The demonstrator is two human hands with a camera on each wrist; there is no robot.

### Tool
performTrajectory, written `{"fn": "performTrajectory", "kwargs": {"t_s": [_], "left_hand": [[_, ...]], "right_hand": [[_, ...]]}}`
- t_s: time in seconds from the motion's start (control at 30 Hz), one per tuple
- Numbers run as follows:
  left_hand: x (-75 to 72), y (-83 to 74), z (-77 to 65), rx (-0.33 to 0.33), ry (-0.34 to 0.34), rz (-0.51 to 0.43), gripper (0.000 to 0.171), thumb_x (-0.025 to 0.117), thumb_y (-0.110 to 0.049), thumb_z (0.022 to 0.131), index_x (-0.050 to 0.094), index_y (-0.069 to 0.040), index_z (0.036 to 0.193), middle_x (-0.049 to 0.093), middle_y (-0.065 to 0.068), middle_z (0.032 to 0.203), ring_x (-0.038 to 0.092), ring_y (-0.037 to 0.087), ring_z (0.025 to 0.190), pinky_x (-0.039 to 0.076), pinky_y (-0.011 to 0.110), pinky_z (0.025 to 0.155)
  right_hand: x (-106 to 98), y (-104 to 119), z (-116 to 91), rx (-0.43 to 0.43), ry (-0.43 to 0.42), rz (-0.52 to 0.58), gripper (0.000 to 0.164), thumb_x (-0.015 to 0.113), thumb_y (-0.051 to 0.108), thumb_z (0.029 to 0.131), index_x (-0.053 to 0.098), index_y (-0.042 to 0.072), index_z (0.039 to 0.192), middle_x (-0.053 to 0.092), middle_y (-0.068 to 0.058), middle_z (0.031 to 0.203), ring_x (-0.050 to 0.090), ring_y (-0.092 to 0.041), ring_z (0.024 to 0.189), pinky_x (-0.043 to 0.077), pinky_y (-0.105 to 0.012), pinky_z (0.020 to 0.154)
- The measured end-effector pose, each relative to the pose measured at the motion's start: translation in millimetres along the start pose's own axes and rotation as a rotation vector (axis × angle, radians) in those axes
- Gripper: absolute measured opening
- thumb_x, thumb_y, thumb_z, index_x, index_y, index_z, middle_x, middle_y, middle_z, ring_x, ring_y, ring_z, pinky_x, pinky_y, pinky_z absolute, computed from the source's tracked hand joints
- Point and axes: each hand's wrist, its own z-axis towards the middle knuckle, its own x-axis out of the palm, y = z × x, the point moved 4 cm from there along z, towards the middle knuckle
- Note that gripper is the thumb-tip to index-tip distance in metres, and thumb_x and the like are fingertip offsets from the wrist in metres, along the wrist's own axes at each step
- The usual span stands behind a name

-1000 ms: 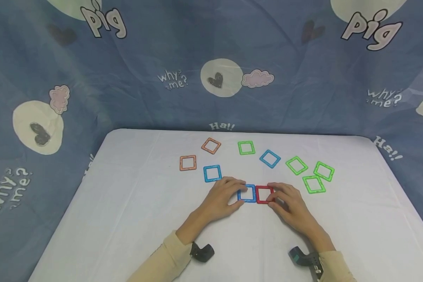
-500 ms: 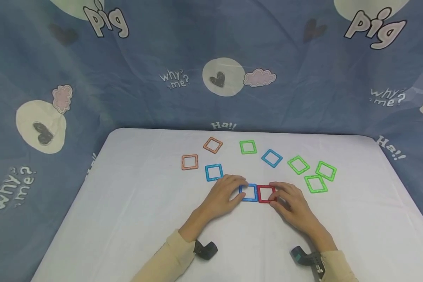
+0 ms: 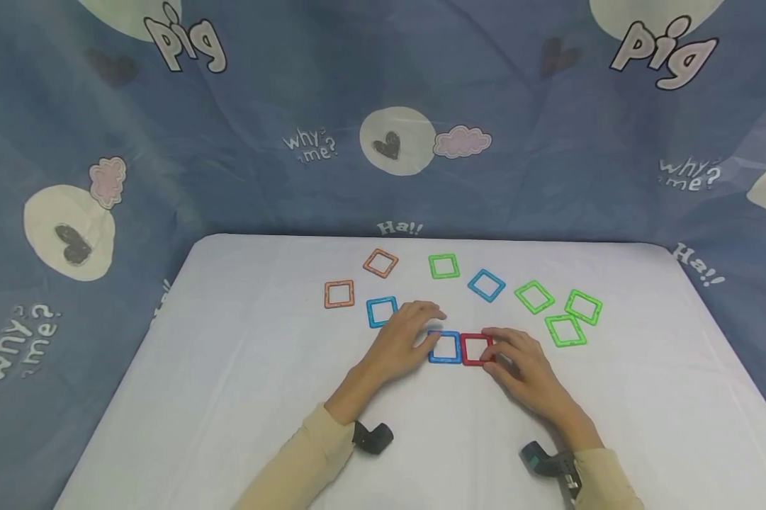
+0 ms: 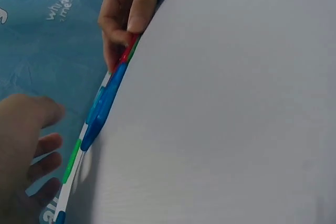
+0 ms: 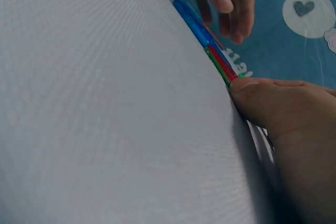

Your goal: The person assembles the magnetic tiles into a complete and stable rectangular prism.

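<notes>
A blue square frame tile and a red square frame tile lie side by side near the middle of the table, edges touching. My right hand pinches the red tile at its right side between thumb and fingers. Over the blue tile's left side hovers my left hand, fingers loosely spread. The left wrist view shows that hand apart from the blue tile. A green edge shows along the red tile in the right wrist view; whether it lies beneath is unclear.
Behind the hands lie two orange tiles, a light-blue tile beside the left hand, and another blue one. A green tile sits at the back; several more green tiles are to the right. A patterned blue cloth hangs behind the table.
My left hand has let go of the blue tile; its fingers have lifted and spread away from it. The right hand stays at the red tile. The view shifts slightly.
</notes>
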Motion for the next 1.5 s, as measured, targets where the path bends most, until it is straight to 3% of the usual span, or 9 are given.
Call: {"fn": "performTrajectory", "kwargs": {"t_s": [0.13,0.37,0.67,1.0,1.23,1.5], "left_hand": [[-4.3,3.3,10.3,0.001,-0.036,-0.014,0.029,0.057,-0.026,0.093,0.058,-0.025,0.122,0.053,-0.005,0.133,0.045,0.013,0.129,0.039,0.036,0.109],[-12.0,14.4,29.4,-0.03,-0.049,0.043,0.036,0.058,-0.024,0.092,0.055,-0.022,0.128,0.049,0.001,0.14,0.041,0.018,0.134,0.037,0.041,0.111],[-17.6,16.6,55.4,-0.038,0.046,0.099,0.048,0.058,-0.025,0.092,0.047,-0.017,0.137,0.042,0.008,0.147,0.036,0.025,0.138,0.034,0.048,0.111],[-12.7,24.0,76.2,-0.103,0.155,0.178,0.055,0.056,-0.029,0.093,0.039,-0.018,0.144,0.032,0.01,0.152,0.029,0.028,0.142,0.029,0.049,0.114],[-17.4,37.5,93.0,-0.145,0.182,0.202,0.056,0.054,-0.03,0.093,0.037,-0.018,0.145,0.029,0.011,0.154,0.027,0.03,0.142,0.028,0.049,0.115],[-19.4,41.8,106.2,-0.196,0.202,0.2,0.056,0.053,-0.03,0.094,0.035,-0.02,0.146,0.024,0.01,0.156,0.024,0.029,0.144,0.027,0.049,0.115]], "right_hand": [[0,1,2,-0.001,0.002,0.002,0.022,0.075,0.019,0.08,0.063,0.03,0.097,0.054,0.001,0.133,0.042,-0.02,0.126,0.039,-0.051,0.097],[-1,1,4,-0.007,0.0,0.007,0.022,0.074,0.019,0.081,0.063,0.03,0.095,0.055,0.002,0.133,0.042,-0.02,0.127,0.037,-0.05,0.098],[-3,0,0,0.001,-0.025,-0.003,0.022,0.075,0.016,0.08,0.064,0.028,0.095,0.056,0.0,0.131,0.043,-0.021,0.125,0.036,-0.048,0.097],[-3,-1,1,-0.004,-0.026,-0.001,0.023,0.075,0.016,0.079,0.063,0.027,0.095,0.056,-0.001,0.131,0.043,-0.021,0.125,0.036,-0.048,0.096],[-1,0,1,-0.016,-0.023,-0.005,0.022,0.074,0.016,0.08,0.063,0.027,0.096,0.055,-0.001,0.132,0.043,-0.021,0.125,0.036,-0.045,0.096],[1,2,1,-0.021,-0.019,0.003,0.022,0.074,0.016,0.081,0.063,0.027,0.096,0.056,-0.001,0.131,0.043,-0.02,0.125,0.036,-0.043,0.096]]}}
